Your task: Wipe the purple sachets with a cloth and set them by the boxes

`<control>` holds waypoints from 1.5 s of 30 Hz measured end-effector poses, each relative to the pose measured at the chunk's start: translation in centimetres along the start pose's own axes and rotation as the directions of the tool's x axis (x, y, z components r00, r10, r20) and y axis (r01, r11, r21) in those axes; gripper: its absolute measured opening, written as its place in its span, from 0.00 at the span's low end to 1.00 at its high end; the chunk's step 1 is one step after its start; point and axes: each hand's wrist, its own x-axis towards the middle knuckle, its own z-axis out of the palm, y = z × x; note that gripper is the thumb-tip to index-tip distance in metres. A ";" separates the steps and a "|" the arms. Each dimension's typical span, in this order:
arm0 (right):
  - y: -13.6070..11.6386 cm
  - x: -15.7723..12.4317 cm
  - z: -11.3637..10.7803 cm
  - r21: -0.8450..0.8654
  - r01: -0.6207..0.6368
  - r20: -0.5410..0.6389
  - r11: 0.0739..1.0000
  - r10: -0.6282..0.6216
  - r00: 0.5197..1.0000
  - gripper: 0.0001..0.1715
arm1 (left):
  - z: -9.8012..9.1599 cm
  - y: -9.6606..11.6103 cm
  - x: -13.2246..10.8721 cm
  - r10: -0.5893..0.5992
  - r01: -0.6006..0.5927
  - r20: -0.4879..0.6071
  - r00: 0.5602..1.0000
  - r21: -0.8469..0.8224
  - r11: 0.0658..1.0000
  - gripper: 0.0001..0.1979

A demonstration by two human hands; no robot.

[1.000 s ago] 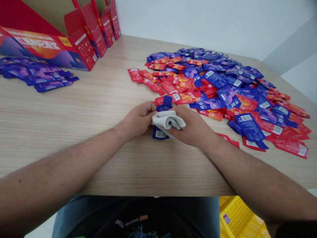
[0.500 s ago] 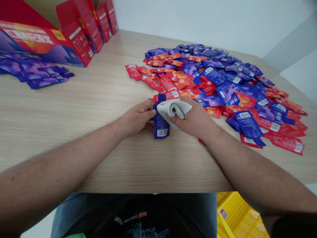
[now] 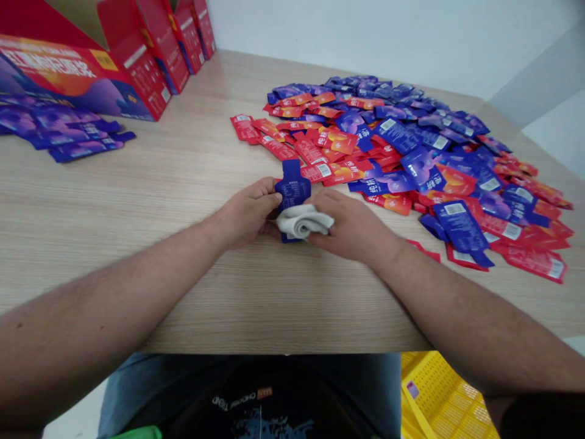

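Note:
A blue sachet [image 3: 294, 190] with pale print stands near the middle of the table, its narrow neck pointing away from me. My left hand [image 3: 256, 210] is closed on its left edge, thumb on the printed face. In my right hand [image 3: 350, 225] is a rolled whitish cloth [image 3: 301, 221], pressed against the lower part of the sachet and covering most of its barcode. Just beyond both hands lies a large heap of red sachets [image 3: 336, 140] and blue sachets [image 3: 397, 139].
Several blue-purple sachets [image 3: 86, 137] lie stacked at the left, in front of an open red and blue carton [image 3: 137, 79]. More red cartons stand behind it. A yellow plastic basket [image 3: 443, 390] is below the table's front edge [image 3: 283, 350] at right.
My right hand has moved the cloth down and left, from the sachet's upper part to its lower part. The neck and upper print now show. My left hand keeps its hold.

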 end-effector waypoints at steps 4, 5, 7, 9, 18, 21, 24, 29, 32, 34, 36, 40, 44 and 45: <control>-0.3 0.0 0.0 0.019 0.025 0.085 0.999 -0.027 0.996 0.15 | -0.1 0.0 0.1 -0.011 0.012 -0.031 0.999 0.012 1.000 0.04; -0.4 0.0 0.1 0.031 0.041 0.147 0.999 -0.045 0.988 0.15 | -0.1 0.1 0.1 -0.010 0.010 -0.041 0.999 0.016 1.000 0.04; -0.4 0.1 0.1 0.043 0.018 0.131 0.999 -0.024 0.991 0.16 | -0.1 0.3 0.1 -0.017 0.018 -0.049 0.999 0.020 1.000 0.04; 0.0 0.2 0.0 0.056 -0.059 -0.033 0.997 0.061 0.998 0.18 | -0.1 0.4 0.0 -0.031 0.031 -0.047 0.998 0.010 0.999 0.04; 1.5 0.4 0.0 0.137 -0.009 -0.050 0.991 0.016 0.999 0.14 | -0.6 0.5 0.0 -0.053 0.053 -0.006 0.999 0.004 0.999 0.04; 1.7 0.4 0.1 0.159 -0.050 -0.146 0.986 0.073 0.987 0.14 | -0.7 0.3 0.2 -0.044 0.044 -0.006 0.999 -0.041 0.998 0.05; 1.4 0.3 0.3 0.224 0.092 0.032 0.970 -0.102 0.994 0.15 | -0.8 0.1 0.2 -0.011 0.011 -0.001 1.000 -0.047 0.999 0.07; 1.1 0.3 0.2 0.165 -0.070 -0.175 0.984 0.099 0.980 0.13 | -0.8 0.0 0.1 -0.027 0.027 -0.002 1.000 -0.013 1.000 0.07; 0.7 0.3 0.3 0.177 0.022 -0.023 0.984 -0.019 1.000 0.14 | -0.8 0.0 0.1 -0.018 0.018 -0.007 1.000 0.008 1.000 0.07; 0.4 0.2 0.4 0.185 0.095 0.092 0.978 -0.114 0.989 0.15 | -0.8 0.0 0.2 0.000 0.000 -0.005 1.000 0.011 1.000 0.07; 0.3 0.2 0.5 0.162 0.058 0.034 0.985 -0.065 0.997 0.13 | -0.9 -0.1 0.3 -0.001 0.001 -0.003 1.000 0.007 1.000 0.06; 0.2 0.2 0.5 0.139 -0.016 -0.116 0.990 0.033 0.993 0.11 | -0.8 -0.1 0.2 -0.015 0.015 -0.005 1.000 0.002 1.000 0.06; 0.0 0.2 0.6 0.134 0.078 0.074 0.988 -0.088 0.993 0.15 | -0.7 0.0 0.0 0.015 -0.015 0.004 1.000 0.013 1.000 0.05; 0.1 0.2 0.6 0.122 0.040 0.024 0.992 -0.043 0.999 0.14 | -0.6 0.0 0.0 0.005 -0.005 -0.003 1.000 0.018 1.000 0.05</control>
